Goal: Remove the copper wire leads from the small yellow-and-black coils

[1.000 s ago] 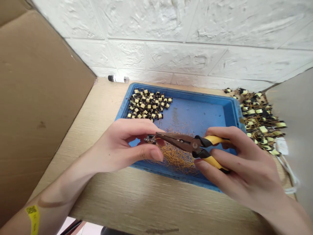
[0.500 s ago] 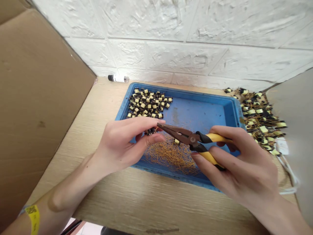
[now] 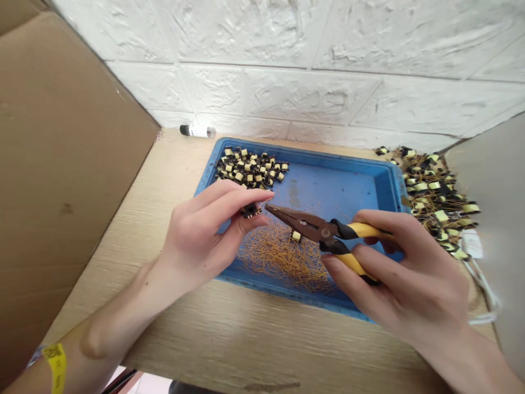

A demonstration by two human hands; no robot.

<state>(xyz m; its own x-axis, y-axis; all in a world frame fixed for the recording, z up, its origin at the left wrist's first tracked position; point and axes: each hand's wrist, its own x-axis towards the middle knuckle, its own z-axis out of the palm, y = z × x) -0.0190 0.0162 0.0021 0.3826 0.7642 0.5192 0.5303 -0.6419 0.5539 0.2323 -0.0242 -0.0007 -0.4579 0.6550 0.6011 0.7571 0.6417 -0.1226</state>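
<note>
Between the thumb and fingers of my left hand (image 3: 209,232) sits a small black transformer bobbin (image 3: 251,210), its metal pins facing right. A thin wire seems to run from it toward the plier tips. My right hand (image 3: 406,273) is wrapped round the yellow and black handles of long-nose pliers (image 3: 326,232). Their dark jaws point left and end just right of the bobbin, nearly closed. Both hands are above a blue tray (image 3: 348,158). Below the jaws lies a single yellow-taped bobbin (image 3: 296,236), beside a heap of orange wire offcuts (image 3: 283,260).
Many yellow-taped bobbins (image 3: 250,167) fill the tray's back left corner. Another pile with long wires (image 3: 435,191) lies right of the tray, near a white cable (image 3: 484,284). A small bottle (image 3: 197,131) lies by the white wall. Cardboard (image 3: 69,142) stands at left.
My left hand has shifted slightly up and left with the bobbin, opening a small gap to the plier tips. The pliers have barely moved.
</note>
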